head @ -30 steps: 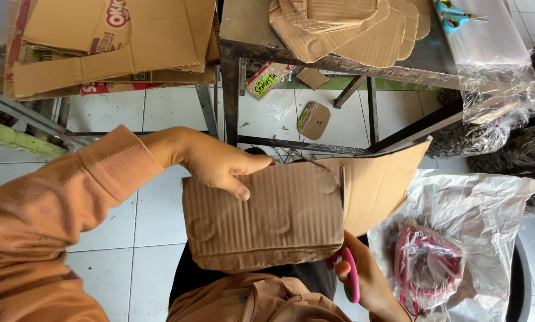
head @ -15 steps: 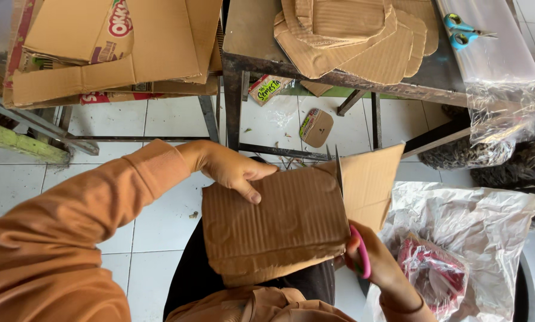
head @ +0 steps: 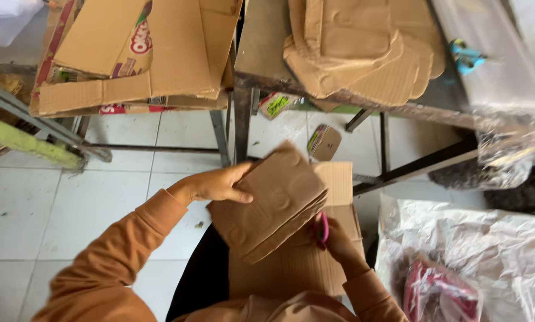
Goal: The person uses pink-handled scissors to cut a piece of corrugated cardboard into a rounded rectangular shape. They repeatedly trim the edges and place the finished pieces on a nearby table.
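My left hand [head: 215,185] grips the left edge of a brown cardboard piece [head: 270,203], tilted over my lap. My right hand [head: 338,241] is closed on pink-handled scissors [head: 322,228] at the lower right edge of that piece; the blades are hidden behind the cardboard. A larger flat cardboard sheet [head: 315,262] lies on my lap beneath both. My sleeves are orange.
A metal table [head: 261,53] ahead carries a stack of cut cardboard shapes [head: 363,48] and blue scissors [head: 467,56]. Flattened cardboard boxes [head: 130,53] lie at the upper left. Clear plastic bags [head: 470,256] sit on the tiled floor to my right. Small scraps [head: 324,142] lie under the table.
The cardboard piece has turned and tilted, its left side raised toward the table. My left hand moved up with it, and my right hand with the scissors shifted under its lower right edge.
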